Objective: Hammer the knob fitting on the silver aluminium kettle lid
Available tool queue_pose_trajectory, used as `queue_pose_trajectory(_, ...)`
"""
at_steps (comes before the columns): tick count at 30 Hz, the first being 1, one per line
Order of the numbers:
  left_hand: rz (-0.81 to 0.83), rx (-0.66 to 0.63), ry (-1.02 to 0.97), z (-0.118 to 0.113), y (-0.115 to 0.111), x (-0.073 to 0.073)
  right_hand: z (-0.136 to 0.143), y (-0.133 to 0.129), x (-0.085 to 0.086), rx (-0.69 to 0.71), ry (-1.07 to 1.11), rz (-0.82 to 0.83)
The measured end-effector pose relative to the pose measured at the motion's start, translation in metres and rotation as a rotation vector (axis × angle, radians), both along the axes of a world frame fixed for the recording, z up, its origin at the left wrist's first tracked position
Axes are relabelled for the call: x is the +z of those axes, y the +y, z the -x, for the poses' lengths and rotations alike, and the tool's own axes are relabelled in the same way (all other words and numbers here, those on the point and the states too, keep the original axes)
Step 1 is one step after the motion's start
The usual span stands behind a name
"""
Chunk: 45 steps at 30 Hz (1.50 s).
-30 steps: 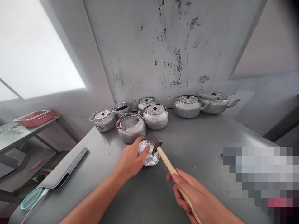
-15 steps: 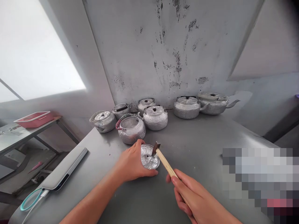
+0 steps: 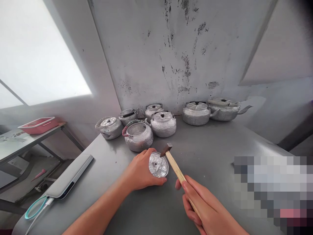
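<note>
- The left hand (image 3: 140,169) is curved around the left side of a round metal lid (image 3: 158,168), and its grip is pinching this lid, with the fingers at the far edge and the thumb along the near edge
- The lid is near the middle of the grey desk (image 3: 207,160), in front of the person; its silvery surface is wrinkled, and it has a small dark hole in the centre
- The right hand (image 3: 199,200) has its grip closed around the wooden handle of a hammer (image 3: 177,169)
- The head of the hammer is over the far right edge of the lid, but one cannot tell whether the metal touches it
- Just beyond the lid stands an open kettle (image 3: 140,140), with a braided handle which is partly red
- Behind and beside this one there are other silvery kettles (image 3: 163,127), three of them to its left or behind it and two farther to the right, near the stained wall (image 3: 146,58)
- At the left side of the desk lies a flat grey device (image 3: 69,176) with a white cable and a light blue loop
- Farther left, a pink basin (image 3: 40,127) is on a side table
</note>
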<state>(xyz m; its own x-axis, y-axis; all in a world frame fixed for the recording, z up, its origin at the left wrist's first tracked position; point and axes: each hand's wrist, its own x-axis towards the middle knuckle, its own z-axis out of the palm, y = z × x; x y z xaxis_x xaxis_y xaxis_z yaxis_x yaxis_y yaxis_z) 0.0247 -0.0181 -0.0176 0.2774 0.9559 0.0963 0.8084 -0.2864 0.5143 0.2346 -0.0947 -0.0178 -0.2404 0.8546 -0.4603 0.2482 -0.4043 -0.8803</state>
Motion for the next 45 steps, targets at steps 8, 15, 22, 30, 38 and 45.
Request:
queue_pose_trajectory(8,0.000,0.012,-0.009,-0.003,-0.001,0.001,-0.001,-0.002,-0.001,-0.013,-0.016,0.007)
queue_pose_trajectory(15,0.013,0.023,-0.015,-0.003,-0.002,0.002,-0.003,0.003,-0.004,0.034,-0.007,-0.029)
queue_pose_trajectory(22,0.010,0.016,-0.013,-0.002,-0.002,0.001,-0.001,0.001,0.000,0.014,-0.038,-0.016)
queue_pose_trajectory(30,0.005,0.011,-0.006,-0.003,-0.002,0.001,-0.002,-0.001,0.003,0.022,-0.056,0.028)
queue_pose_trajectory(38,0.011,0.016,-0.002,-0.003,-0.002,0.002,-0.005,0.001,-0.004,0.064,-0.077,0.031)
queue_pose_trajectory(45,0.006,0.025,-0.008,-0.003,-0.002,0.001,-0.006,-0.001,-0.003,0.048,-0.112,-0.035)
